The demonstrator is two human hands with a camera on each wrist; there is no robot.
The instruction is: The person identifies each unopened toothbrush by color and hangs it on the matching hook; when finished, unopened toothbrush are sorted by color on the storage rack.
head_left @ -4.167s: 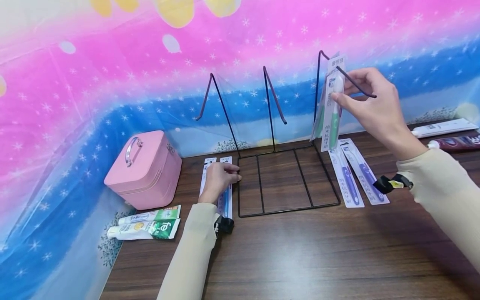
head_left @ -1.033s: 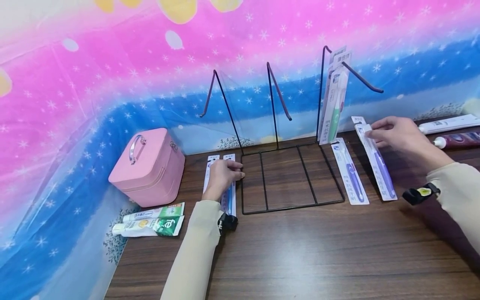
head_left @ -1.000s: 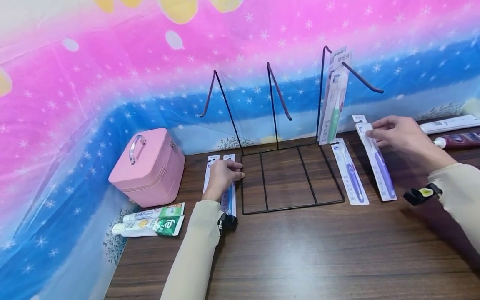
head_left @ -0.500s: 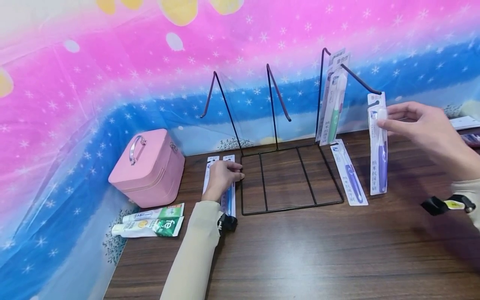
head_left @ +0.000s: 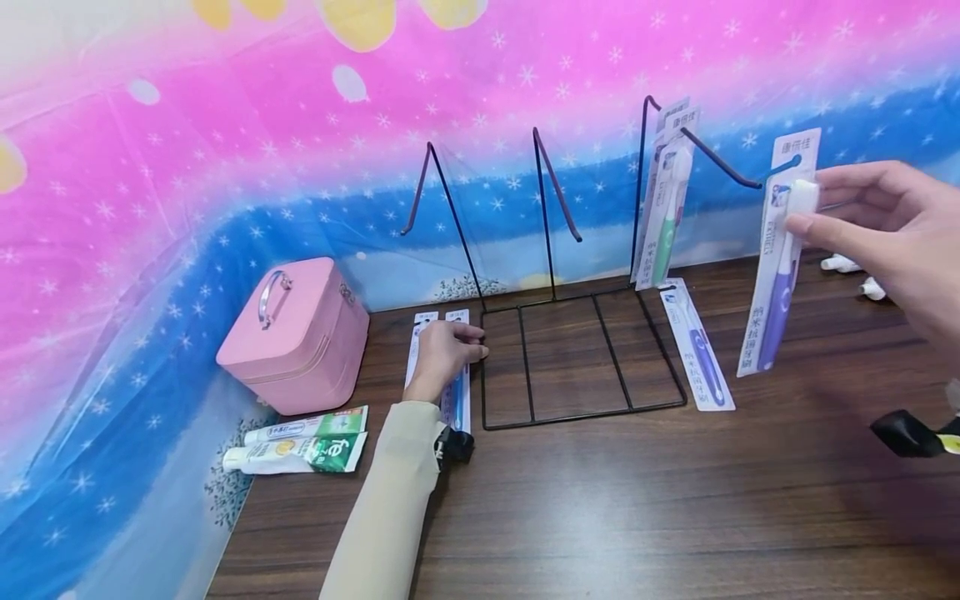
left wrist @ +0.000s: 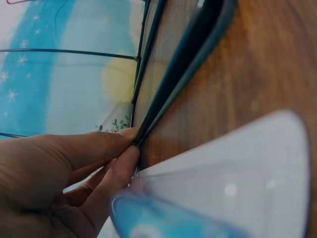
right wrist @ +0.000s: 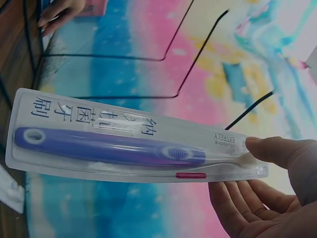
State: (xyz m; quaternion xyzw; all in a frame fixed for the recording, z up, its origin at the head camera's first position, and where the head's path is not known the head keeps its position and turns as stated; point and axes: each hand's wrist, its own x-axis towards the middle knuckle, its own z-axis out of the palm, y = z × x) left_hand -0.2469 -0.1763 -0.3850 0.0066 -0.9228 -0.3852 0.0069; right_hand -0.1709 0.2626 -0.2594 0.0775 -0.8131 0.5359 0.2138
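Note:
My right hand (head_left: 892, 217) pinches a purple packaged toothbrush (head_left: 780, 275) by its upper part, holding it upright above the table. The hang slot of that pack is close to the tip of the rack's right hook (head_left: 723, 158); whether they touch I cannot tell. In the right wrist view the purple toothbrush (right wrist: 109, 146) lies between thumb and fingers. My left hand (head_left: 442, 354) pinches the left side bar of the black wire rack (head_left: 581, 415), and the left wrist view shows thumb and finger on the bar (left wrist: 173, 74). Green packaged toothbrushes (head_left: 663, 225) hang on the right hook.
Another purple packaged toothbrush (head_left: 699, 346) lies right of the rack. Two blue packaged toothbrushes (head_left: 459, 392) lie partly under my left hand. A pink case (head_left: 296, 342) and two toothpaste tubes (head_left: 300, 454) stand or lie at left. More tubes (head_left: 840, 263) show behind my right hand.
My right hand has let go of the green toothbrush on the hook, taken a purple one from the table, and raised it toward the hook tip. The left hand stays on the rack.

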